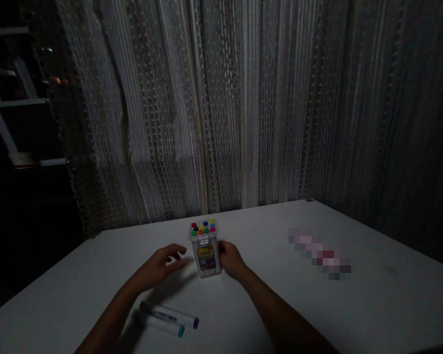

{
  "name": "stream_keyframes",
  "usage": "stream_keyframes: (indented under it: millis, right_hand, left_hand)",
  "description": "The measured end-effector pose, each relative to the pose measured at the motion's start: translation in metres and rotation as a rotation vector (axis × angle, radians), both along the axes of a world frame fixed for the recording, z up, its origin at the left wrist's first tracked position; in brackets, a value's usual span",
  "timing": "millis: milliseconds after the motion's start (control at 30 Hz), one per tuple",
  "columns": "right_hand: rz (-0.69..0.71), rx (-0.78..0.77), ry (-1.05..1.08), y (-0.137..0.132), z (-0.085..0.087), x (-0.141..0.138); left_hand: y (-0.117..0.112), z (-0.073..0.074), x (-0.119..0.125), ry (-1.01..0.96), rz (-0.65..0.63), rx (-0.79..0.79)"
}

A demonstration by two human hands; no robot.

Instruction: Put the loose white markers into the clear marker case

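A clear box of markers (205, 250) with several coloured caps showing at its top stands upright on the white table (372, 305). My right hand (229, 259) is curled round the box's right side. My left hand (164, 265) hovers just left of the box, fingers spread and holding nothing. Two loose markers (170, 317) lie side by side nearer to me, under my left forearm, one with a purple cap and one with a teal cap.
A pale woven curtain (243, 108) hangs right behind the table's far edge. A blurred-out patch (319, 253) lies on the table to the right. A white window frame (7, 103) shows in the dark at the left. The room is dim.
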State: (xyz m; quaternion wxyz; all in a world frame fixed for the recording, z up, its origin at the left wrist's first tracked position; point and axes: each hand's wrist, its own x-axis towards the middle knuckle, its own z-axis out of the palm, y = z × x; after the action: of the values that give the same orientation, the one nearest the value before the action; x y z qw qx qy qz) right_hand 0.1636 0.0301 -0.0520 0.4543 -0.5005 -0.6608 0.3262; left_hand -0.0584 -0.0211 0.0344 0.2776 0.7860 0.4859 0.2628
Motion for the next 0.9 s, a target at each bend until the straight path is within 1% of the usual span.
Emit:
stream_keyframes:
  millis: [67, 133, 200, 300, 433, 600, 667, 800, 867, 900]
  right_hand:
    - [-0.022, -0.003, -0.012, -0.002, 0.002, 0.0]
    - [-0.038, -0.003, -0.021, -0.003, 0.004, 0.0]
    - [-0.046, 0.0, -0.027, -0.004, 0.005, 0.0]
    - [-0.049, 0.006, -0.039, -0.005, 0.006, 0.0]
    - [-0.041, 0.014, -0.046, -0.003, 0.005, 0.0]
    - [-0.023, 0.03, -0.042, -0.001, 0.002, 0.0]
    - [-0.018, 0.032, -0.043, -0.001, 0.002, 0.0]
    - [-0.018, 0.034, -0.042, -0.002, 0.003, 0.0]
    - [-0.021, 0.029, -0.043, -0.002, 0.004, 0.0]
    - [-0.023, 0.025, -0.044, -0.002, 0.004, 0.0]
  left_hand:
    - [-0.015, -0.004, -0.006, 0.136, -0.128, -0.104]
    - [-0.027, -0.013, -0.007, 0.222, -0.22, -0.163]
    - [-0.035, -0.023, -0.004, 0.27, -0.276, -0.167]
    - [-0.037, -0.035, 0.004, 0.285, -0.329, -0.124]
    - [-0.031, -0.041, 0.013, 0.273, -0.293, -0.066]
    - [-0.026, -0.047, 0.021, 0.293, -0.219, -0.055]
    - [-0.025, -0.049, 0.023, 0.3, -0.208, -0.047]
    - [-0.026, -0.048, 0.016, 0.281, -0.215, 0.016]
    - [-0.028, -0.044, 0.007, 0.231, -0.205, 0.011]
    - [-0.03, -0.043, 0.002, 0.189, -0.18, 0.005]
